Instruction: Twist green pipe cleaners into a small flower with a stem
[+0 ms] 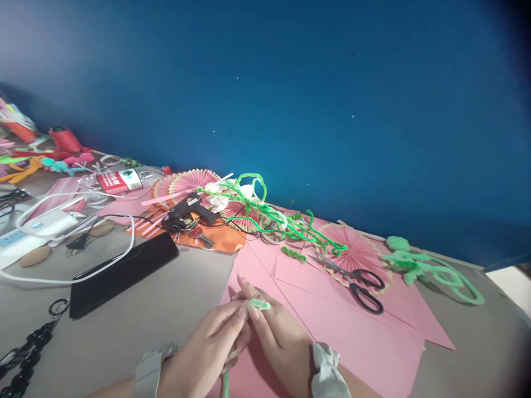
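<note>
A pale green pipe cleaner [260, 304] is pinched between my two hands at the bottom middle of the head view. My left hand [211, 342] is closed on it with thumb and fingers, and a green tail hangs below toward the lower edge. My right hand [280, 340] meets it from the other side, thumb pressed near the short bent end, with one finger pointing up. Most of the strand is hidden inside the fingers. Beneath my hands lie pink paper sheets [348, 331]. Black-handled scissors [352, 279] rest partly open to the right of my right hand.
Bright green pipe cleaners [265, 210] lie tangled over pleated paper fans [352, 249]. Paler green ones [435, 271] are at the right. Leftward are a glue gun [188, 210], keys [203, 237], a black phone [124, 273], a plastic bottle [116, 179] and a power strip [37, 235] with a white cord.
</note>
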{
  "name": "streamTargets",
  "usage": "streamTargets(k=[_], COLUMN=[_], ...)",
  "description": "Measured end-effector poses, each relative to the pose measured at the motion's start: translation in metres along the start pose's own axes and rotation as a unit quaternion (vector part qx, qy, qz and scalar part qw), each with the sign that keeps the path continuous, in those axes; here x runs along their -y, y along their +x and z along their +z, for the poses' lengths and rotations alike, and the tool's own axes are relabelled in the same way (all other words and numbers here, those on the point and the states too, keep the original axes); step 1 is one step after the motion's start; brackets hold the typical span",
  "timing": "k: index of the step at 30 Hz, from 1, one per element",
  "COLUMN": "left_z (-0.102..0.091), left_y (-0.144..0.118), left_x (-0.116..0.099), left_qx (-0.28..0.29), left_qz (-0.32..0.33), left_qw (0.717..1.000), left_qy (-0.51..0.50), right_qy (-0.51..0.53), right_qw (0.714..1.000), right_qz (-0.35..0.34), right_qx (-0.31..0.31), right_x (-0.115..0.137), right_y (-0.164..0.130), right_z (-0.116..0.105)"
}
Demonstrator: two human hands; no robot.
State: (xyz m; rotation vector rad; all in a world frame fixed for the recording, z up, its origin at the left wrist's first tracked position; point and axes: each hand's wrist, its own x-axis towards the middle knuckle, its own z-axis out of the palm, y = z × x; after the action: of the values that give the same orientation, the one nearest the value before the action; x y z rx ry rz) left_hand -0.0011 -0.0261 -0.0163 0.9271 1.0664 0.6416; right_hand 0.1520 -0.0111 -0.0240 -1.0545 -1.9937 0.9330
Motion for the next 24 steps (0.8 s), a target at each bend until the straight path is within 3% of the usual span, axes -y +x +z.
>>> streamTargets(k=[6, 12, 19, 24], left_z=[-0.002, 0.003, 0.001, 0.001], left_y=[0.003, 0.002, -0.002, -0.002], left_x=[-0.004, -0.011, -0.008, -0.010], left_qx=[-0.003, 0.015, -0.016, -0.011], left_qz=[-0.011, 0.031, 0.049, 0.054], left_qw=[1.000, 0.999, 0.997, 0.994], left_qy=[0.005, 0.032, 0.065, 0.094], right_qy=[0.057, 0.029, 0.035, 0.031], right_qw=[0.997, 0.999, 0.999, 0.999], right_qz=[0.009, 0.013, -0.021, -0.005], right_qx=[0.049, -0.034, 0.004, 0.019], right_x=[-0.003, -0.005, 0.001, 0.001], right_y=[0.003, -0.006, 0.001, 0.002], right_z=[-0.003, -0.002, -0.004, -0.004])
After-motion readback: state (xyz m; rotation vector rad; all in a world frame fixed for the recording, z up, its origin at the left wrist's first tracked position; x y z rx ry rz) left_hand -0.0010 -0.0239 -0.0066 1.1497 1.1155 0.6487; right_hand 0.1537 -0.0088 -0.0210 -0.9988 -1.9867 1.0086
